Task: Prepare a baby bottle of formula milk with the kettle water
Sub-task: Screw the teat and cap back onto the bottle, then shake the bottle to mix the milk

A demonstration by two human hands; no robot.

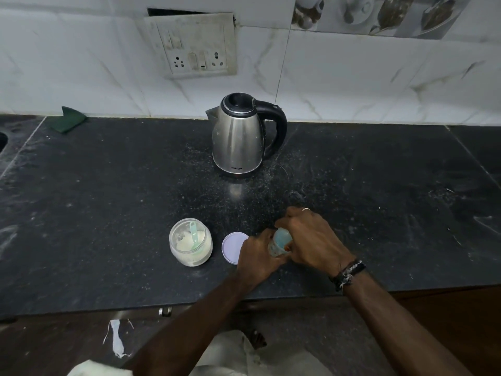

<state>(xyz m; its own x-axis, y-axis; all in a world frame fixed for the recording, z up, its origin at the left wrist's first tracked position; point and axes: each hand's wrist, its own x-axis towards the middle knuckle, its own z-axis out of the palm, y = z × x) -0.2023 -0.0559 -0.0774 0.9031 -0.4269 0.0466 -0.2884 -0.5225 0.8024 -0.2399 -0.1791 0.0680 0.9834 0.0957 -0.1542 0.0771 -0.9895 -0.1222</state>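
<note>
Both hands are working on the baby bottle (280, 244), which is standing on the dark surface (108, 202) in front of the kettle (240, 137), toward the near edge. The left hand (257, 257) is wrapping its fingers round the bottle's lower body, holding it. The right hand (311, 237) is curling over the bottle's blue top and gripping it; whether the top is on tight or loose, cannot tell. A ring is showing on a right-hand finger and dark bands are sitting at the right wrist (347, 274).

The kettle is standing upright near the tiled wall, lid closed, handle pointing right. Left of the bottle a round lilac lid (232, 246) is lying flat, partly under the left hand. Further left of the bottle, just beside the lid, an open jar (191, 246) is holding white powder with a pale green scoop (194, 234) sticking in it. White specks are dusting the surface between kettle and bottle.
</note>
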